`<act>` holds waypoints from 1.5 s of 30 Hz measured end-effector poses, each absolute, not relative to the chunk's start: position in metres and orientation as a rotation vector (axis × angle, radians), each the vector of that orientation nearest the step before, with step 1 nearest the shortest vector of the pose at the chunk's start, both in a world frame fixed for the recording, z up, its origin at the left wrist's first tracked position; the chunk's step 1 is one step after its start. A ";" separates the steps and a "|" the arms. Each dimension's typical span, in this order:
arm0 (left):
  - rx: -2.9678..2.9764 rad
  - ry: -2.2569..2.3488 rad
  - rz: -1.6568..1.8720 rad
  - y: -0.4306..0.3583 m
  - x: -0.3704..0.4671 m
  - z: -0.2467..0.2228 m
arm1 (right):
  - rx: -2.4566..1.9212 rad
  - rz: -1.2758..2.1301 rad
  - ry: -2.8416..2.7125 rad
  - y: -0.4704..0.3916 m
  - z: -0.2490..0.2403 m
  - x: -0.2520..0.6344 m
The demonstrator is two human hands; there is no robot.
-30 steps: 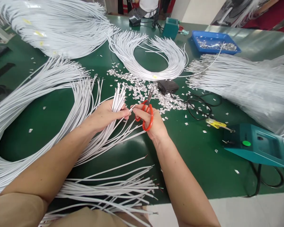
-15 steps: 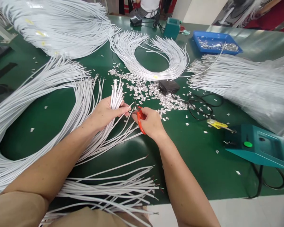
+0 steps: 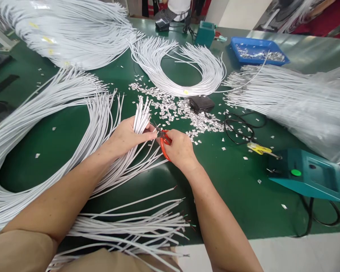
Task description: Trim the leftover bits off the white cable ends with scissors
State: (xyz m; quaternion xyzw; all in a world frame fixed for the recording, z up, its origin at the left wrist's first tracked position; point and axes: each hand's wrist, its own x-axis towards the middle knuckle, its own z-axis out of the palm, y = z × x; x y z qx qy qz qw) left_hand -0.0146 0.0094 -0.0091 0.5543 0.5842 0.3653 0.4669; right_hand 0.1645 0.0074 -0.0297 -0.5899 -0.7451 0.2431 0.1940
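Red-handled scissors (image 3: 163, 136), white cables (image 3: 142, 118), green table (image 3: 229, 196)

I've got the red-handled scissors (image 3: 164, 136) over the counter (image 3: 252, 215), dark blades aimed up and left, right beside a tight bunch of white cables (image 3: 141, 118), ends fanned toward the far edge, lengths trailing nearward!

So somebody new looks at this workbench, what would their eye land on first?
Probably the red-handled scissors in the right hand, blades close to the left hand, which grips a white cable bundle. Next, the big white cable pile at upper left and the silvery scraps strewn across the middle of the green table. The blue tray at upper right would likely stand out too.
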 end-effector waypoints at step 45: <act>1.185 1.241 0.817 0.007 -0.010 -0.008 | -1.319 1.067 -1.023 0.009 -0.025 0.160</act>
